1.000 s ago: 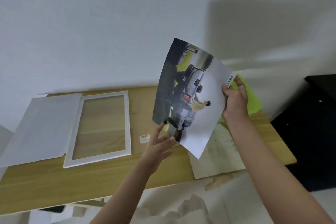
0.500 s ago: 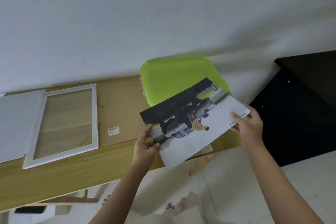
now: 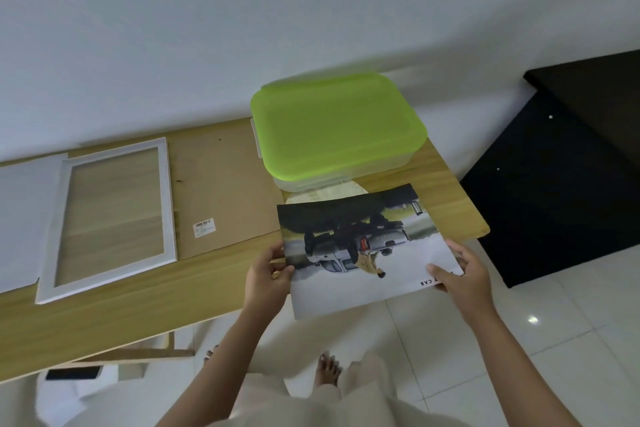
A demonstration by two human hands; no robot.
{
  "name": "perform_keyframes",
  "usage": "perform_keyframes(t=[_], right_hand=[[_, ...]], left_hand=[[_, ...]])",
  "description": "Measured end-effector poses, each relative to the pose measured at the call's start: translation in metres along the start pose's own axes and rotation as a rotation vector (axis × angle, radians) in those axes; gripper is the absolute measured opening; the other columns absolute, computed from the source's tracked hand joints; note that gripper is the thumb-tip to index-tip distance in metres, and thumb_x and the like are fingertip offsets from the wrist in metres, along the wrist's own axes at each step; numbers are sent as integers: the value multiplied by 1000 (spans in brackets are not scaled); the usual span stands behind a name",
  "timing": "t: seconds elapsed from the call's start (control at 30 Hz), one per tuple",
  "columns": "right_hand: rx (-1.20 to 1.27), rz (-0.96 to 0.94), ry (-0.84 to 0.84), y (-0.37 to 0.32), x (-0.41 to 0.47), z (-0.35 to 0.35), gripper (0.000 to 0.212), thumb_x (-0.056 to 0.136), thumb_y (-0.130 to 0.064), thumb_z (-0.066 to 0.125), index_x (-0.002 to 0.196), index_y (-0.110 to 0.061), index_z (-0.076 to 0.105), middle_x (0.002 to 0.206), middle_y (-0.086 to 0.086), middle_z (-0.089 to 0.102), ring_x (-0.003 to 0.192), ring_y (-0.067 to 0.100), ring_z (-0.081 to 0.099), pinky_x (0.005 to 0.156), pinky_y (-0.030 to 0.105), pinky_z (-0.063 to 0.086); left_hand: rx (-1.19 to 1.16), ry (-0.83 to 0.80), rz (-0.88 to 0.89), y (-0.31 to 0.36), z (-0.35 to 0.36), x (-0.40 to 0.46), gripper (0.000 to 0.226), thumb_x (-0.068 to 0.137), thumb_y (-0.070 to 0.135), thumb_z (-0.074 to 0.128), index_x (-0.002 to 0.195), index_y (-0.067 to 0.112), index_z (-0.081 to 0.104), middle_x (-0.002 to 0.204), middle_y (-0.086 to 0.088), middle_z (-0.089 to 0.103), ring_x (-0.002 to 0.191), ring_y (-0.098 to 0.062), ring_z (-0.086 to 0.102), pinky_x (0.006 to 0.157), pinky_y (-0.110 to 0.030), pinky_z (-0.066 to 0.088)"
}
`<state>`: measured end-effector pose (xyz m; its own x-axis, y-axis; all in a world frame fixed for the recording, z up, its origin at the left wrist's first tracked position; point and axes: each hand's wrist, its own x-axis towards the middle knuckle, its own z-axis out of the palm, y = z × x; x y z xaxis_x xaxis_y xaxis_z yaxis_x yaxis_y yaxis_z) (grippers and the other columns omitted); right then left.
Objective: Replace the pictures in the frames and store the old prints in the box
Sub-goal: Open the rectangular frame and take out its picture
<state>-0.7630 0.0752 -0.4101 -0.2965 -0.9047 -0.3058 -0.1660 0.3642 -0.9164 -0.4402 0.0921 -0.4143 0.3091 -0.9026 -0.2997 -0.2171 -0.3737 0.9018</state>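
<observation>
A print of a grey pickup truck (image 3: 367, 250) lies nearly flat over the table's front right edge, held at both ends. My left hand (image 3: 268, 274) pinches its left edge, and my right hand (image 3: 464, 274) grips its right edge by the lettering. Behind it stands a clear box with a closed green lid (image 3: 337, 125). A white picture frame (image 3: 107, 218) lies flat at the left with wood showing through it. Beside it lies the brown backing board (image 3: 221, 191) with a small label.
A white sheet (image 3: 24, 218) lies left of the frame. Another paper (image 3: 325, 194) pokes out under the print, in front of the box. The wooden table (image 3: 138, 305) ends at the right next to a black cabinet (image 3: 561, 184). Bare feet stand on white floor tiles below.
The print has come down from upright to nearly flat and low over the table's right end, still held by both hands. The view has shifted right, and the green-lidded box now shows fully.
</observation>
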Motion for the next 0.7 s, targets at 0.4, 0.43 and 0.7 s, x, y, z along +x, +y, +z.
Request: perform_keyframes(t=[0.4, 0.43, 0.7], right_hand=[[-194, -84, 47, -13, 38, 11, 54, 75, -9, 73, 125, -23, 56, 116, -6, 62, 106, 15, 59, 87, 41, 54], [-207, -85, 45, -16, 42, 12, 55, 75, -9, 72, 126, -21, 55, 118, -5, 61, 107, 14, 58, 87, 37, 53], [-386, -102, 60, -22, 63, 12, 56, 78, -12, 71, 130, -12, 52, 129, 4, 56, 121, 23, 50, 97, 36, 45]], left_hand=[[237, -37, 10, 19, 14, 26, 46, 79, 6, 67, 122, 16, 56, 119, -2, 56, 92, -15, 58, 76, -25, 50], [281, -54, 27, 21, 15, 27, 48, 79, 7, 67, 124, 15, 54, 121, -2, 53, 98, -18, 56, 84, -30, 50], [612, -151, 95, 34, 26, 29, 64, 82, 14, 62, 141, 10, 35, 136, -4, 37, 122, -26, 33, 107, -36, 32]])
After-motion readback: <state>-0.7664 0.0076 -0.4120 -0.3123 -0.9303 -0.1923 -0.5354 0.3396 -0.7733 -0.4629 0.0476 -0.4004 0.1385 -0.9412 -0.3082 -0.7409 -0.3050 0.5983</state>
